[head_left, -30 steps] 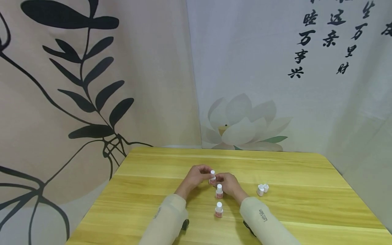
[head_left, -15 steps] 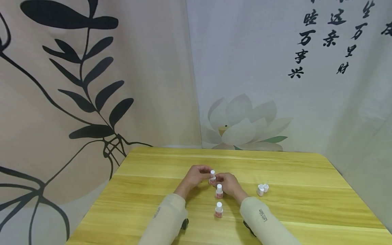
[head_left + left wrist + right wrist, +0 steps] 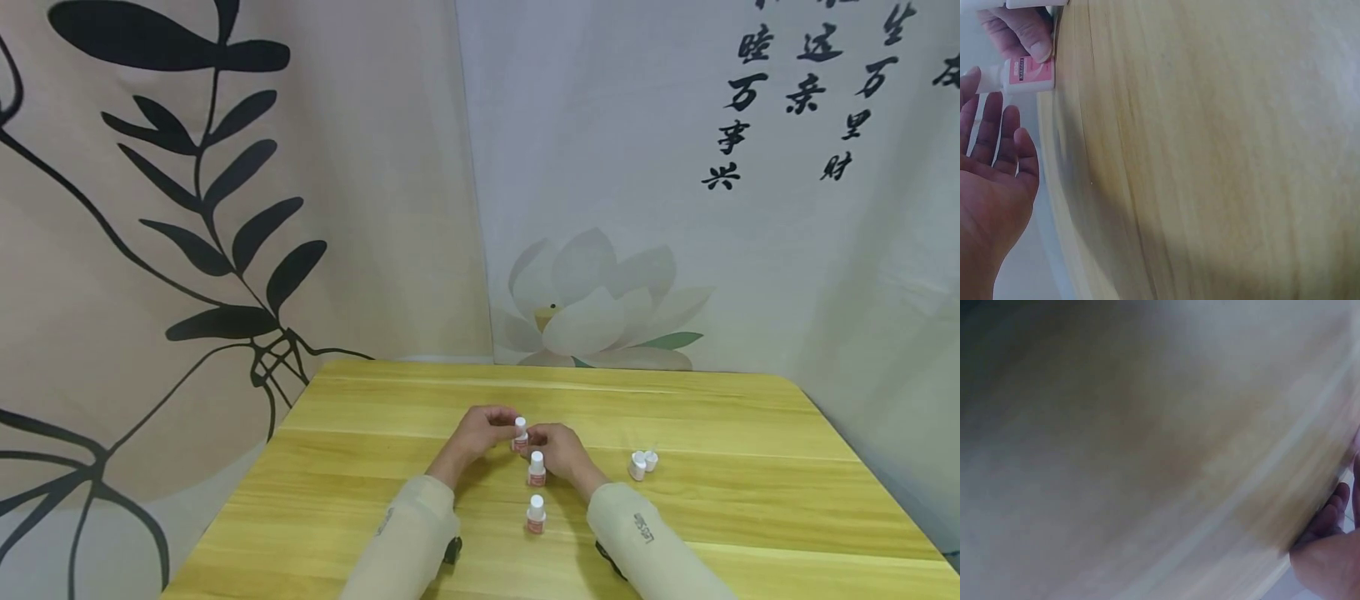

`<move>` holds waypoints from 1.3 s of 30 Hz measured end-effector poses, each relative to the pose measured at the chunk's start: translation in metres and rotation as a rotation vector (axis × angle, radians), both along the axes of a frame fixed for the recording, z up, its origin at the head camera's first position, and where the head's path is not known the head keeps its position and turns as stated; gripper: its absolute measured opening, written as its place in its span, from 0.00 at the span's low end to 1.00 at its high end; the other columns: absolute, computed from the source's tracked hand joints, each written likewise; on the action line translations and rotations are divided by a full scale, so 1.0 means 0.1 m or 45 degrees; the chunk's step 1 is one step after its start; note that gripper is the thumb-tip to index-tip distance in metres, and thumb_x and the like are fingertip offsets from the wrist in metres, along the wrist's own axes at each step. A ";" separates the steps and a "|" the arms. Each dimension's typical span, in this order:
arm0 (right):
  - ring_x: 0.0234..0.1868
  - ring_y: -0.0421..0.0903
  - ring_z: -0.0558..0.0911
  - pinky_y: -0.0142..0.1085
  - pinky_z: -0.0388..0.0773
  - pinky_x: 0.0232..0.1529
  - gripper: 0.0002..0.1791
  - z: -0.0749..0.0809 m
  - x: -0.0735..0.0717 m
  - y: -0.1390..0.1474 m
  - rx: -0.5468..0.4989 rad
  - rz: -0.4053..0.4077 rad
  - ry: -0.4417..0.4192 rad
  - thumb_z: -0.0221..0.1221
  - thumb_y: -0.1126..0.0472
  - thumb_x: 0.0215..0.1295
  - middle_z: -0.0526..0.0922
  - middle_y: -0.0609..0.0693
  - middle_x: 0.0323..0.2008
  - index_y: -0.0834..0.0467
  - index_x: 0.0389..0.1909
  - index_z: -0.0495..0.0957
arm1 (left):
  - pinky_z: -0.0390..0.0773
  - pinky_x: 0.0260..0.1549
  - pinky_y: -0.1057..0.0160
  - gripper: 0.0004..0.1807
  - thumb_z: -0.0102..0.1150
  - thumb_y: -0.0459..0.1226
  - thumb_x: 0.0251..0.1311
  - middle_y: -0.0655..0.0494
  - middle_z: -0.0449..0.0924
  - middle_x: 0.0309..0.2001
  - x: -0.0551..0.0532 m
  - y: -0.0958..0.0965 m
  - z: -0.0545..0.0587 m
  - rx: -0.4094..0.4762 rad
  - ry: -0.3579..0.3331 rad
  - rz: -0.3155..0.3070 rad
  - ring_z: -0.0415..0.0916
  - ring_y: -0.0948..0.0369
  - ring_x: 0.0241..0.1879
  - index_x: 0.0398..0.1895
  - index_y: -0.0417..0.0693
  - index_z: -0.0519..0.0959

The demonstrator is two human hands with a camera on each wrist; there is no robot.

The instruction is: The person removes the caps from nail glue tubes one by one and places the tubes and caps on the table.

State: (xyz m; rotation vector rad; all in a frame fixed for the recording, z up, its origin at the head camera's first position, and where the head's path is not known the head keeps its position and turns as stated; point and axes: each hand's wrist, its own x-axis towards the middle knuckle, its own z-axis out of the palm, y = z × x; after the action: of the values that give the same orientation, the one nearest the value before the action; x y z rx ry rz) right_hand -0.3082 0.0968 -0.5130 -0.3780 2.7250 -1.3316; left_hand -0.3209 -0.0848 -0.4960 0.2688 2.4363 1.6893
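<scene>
In the head view, a small white-capped bottle with a pink label (image 3: 520, 444) stands between both hands. My left hand (image 3: 480, 430) pinches its cap between thumb and fingertips, the other fingers spread behind. From the right, my right hand (image 3: 561, 448) grips the lower body; its thumb presses the label (image 3: 1034, 76) in the left wrist view. Two similar bottles stand upright nearer me, one close by the right hand (image 3: 536, 477) and one further forward (image 3: 536, 521). Only part of my right hand (image 3: 1325, 556) shows at the right wrist view's edge; its fingertips are hidden there.
Two small white cap-like pieces (image 3: 637, 468) sit together on the wooden table (image 3: 720, 517), right of the hands. Behind the table's far edge hangs a cloth backdrop (image 3: 390, 208) with plant prints and writing.
</scene>
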 end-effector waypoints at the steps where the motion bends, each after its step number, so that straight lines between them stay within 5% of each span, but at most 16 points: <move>1: 0.38 0.44 0.79 0.44 0.76 0.44 0.09 0.00 0.00 0.00 -0.003 0.000 -0.001 0.68 0.55 0.62 0.84 0.44 0.33 0.54 0.40 0.86 | 0.77 0.42 0.55 0.11 0.69 0.39 0.59 0.57 0.83 0.42 0.00 0.00 0.00 -0.002 0.002 0.001 0.77 0.59 0.43 0.44 0.47 0.84; 24: 0.37 0.43 0.79 0.43 0.77 0.43 0.10 0.00 -0.07 0.03 -0.025 0.029 0.004 0.68 0.56 0.62 0.84 0.45 0.33 0.56 0.41 0.86 | 0.77 0.44 0.57 0.11 0.70 0.39 0.58 0.57 0.82 0.41 -0.04 0.06 -0.01 0.001 0.006 0.043 0.77 0.58 0.44 0.43 0.47 0.83; 39: 0.39 0.45 0.81 0.45 0.77 0.45 0.10 0.00 -0.03 0.04 -0.011 0.054 0.040 0.67 0.59 0.63 0.86 0.47 0.35 0.57 0.43 0.85 | 0.77 0.46 0.52 0.10 0.68 0.37 0.60 0.56 0.82 0.41 0.00 0.04 0.01 0.032 0.012 -0.007 0.77 0.59 0.43 0.44 0.46 0.83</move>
State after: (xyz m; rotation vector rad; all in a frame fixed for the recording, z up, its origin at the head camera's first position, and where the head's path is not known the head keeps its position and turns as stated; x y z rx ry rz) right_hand -0.3117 0.1009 -0.5128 -0.4588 2.7213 -1.3383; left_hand -0.3211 -0.0812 -0.4946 0.2873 2.4206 1.7211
